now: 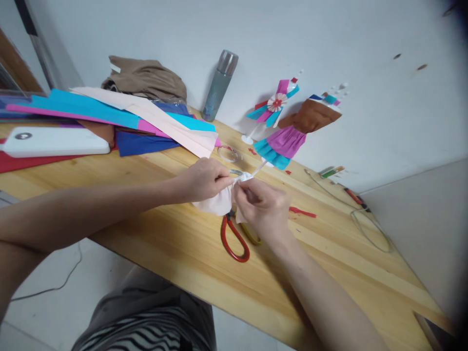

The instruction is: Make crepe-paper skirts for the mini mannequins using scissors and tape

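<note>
Over the table, both of my hands pinch a gathered piece of pale pink crepe paper (215, 202). My left hand (203, 181) is closed on its upper left edge, thumb and fingers pressed together. Close beside it, my right hand (265, 204) grips the bunched part, its fingertips partly hidden. Below the paper lie scissors with one red handle (236, 243) and one yellow handle (253, 236), partly covered by the paper and my right hand. A roll of clear tape (228, 154) rests just behind my left hand.
Several colored paper sheets (87, 109) and a white power bank-like device (60, 141) lie left. A grey bottle (220, 85) stands at the wall. Two paper dress figures (285, 141) stand on white bases. Red scraps (302, 212) and a cable (365, 234) lie right.
</note>
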Tool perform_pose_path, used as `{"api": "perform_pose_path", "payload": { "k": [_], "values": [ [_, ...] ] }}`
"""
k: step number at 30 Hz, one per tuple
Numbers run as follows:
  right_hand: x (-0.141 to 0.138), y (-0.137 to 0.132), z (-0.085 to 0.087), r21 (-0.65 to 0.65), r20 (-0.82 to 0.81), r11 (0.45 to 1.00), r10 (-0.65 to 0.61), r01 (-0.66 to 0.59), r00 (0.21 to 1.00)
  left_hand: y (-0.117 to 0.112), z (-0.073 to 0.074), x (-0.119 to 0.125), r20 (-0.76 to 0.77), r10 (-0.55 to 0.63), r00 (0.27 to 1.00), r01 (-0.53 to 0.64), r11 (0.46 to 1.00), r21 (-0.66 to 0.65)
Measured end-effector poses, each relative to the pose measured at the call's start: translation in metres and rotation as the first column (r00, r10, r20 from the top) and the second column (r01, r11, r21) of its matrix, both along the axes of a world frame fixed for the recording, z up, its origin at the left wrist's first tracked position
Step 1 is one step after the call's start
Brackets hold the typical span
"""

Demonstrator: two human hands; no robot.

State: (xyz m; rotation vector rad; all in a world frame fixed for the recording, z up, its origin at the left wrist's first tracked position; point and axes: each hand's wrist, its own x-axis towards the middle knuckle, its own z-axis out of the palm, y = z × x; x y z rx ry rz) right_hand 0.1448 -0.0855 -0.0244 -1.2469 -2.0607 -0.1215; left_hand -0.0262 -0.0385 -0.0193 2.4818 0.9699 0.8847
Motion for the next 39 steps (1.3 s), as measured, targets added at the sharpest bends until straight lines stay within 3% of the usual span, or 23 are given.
{"api": "perform_pose_path", "payload": {
  "k": [4,8,11,19,25,30,39],
  "values": [
    [0.003,0.002,-0.001,0.045,0.089,0.999,-0.035,0.031,0.995,0.0,0.0,0.0,0.03,-0.005,1.0,0.006,0.999,-0.044],
    [0.003,0.004,0.004,-0.087,-0.036,0.991,-0.101,0.097,0.994,-0.003,0.0,0.0,0.001,0.027,1.0,-0.027,1.0,-0.006],
    [0.002,0.004,0.005,-0.175,-0.102,0.982,-0.093,0.075,0.99,-0.003,-0.001,0.0,-0.049,0.045,0.998,-0.043,0.998,0.037],
    [-0.003,-0.005,-0.004,-0.037,0.074,0.999,-0.029,0.031,0.997,-0.003,-0.01,0.001,-0.186,0.184,0.965,-0.152,0.973,0.174],
    [-0.002,0.0,0.01,-0.222,-0.146,0.975,-0.053,0.02,0.988,-0.006,-0.003,-0.001,-0.266,0.209,0.941,-0.151,0.963,0.223],
    [0.002,0.006,0.014,-0.273,-0.142,0.959,-0.122,0.08,0.982,-0.003,-0.002,-0.002,-0.283,0.199,0.938,-0.135,0.964,0.231],
    [-0.001,0.004,0.012,-0.41,-0.291,0.91,-0.065,-0.063,0.954,-0.001,-0.003,-0.002,-0.267,0.166,0.949,-0.118,0.975,0.186]
  ]
}}
